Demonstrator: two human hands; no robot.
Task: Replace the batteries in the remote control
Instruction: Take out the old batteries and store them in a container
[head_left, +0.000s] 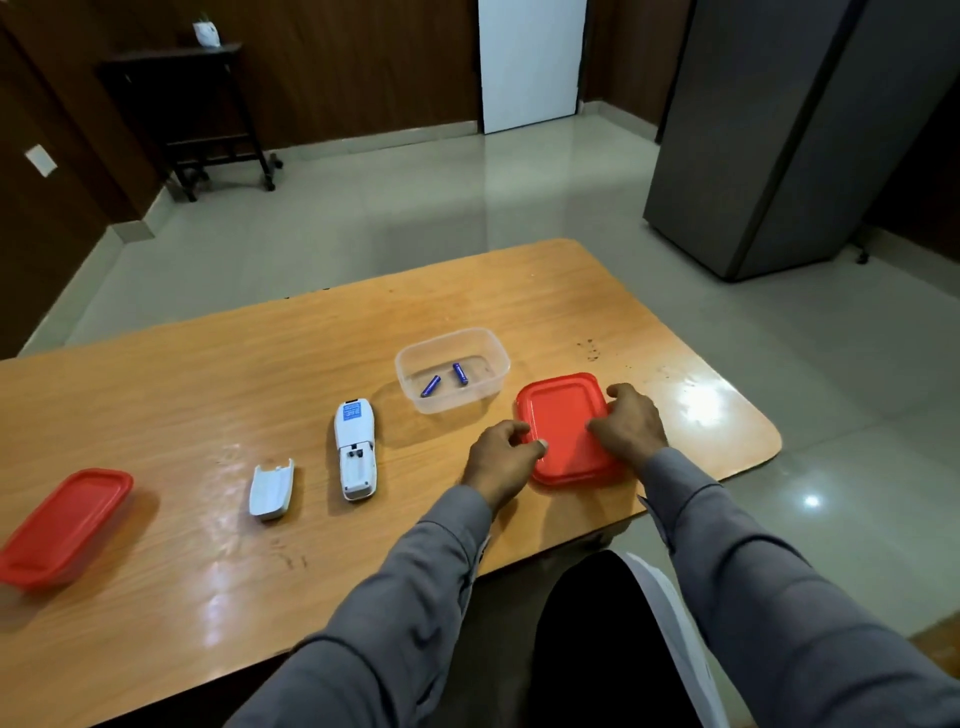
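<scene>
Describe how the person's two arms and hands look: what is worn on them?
Both arms wear long grey sleeves of a shirt-like fabric, with cuffs ending at the wrists. The left hand and the right hand are bare: no gloves. No ring, watch or bracelet can be seen from this view.

The red-lidded box (62, 525) is cut off at the left edge; the remote control (355, 448) label's print is too small to read.

Dim room, overhead glare on the glossy table (717, 410) and floor (811, 501), wide-angle bending at edges.
</scene>
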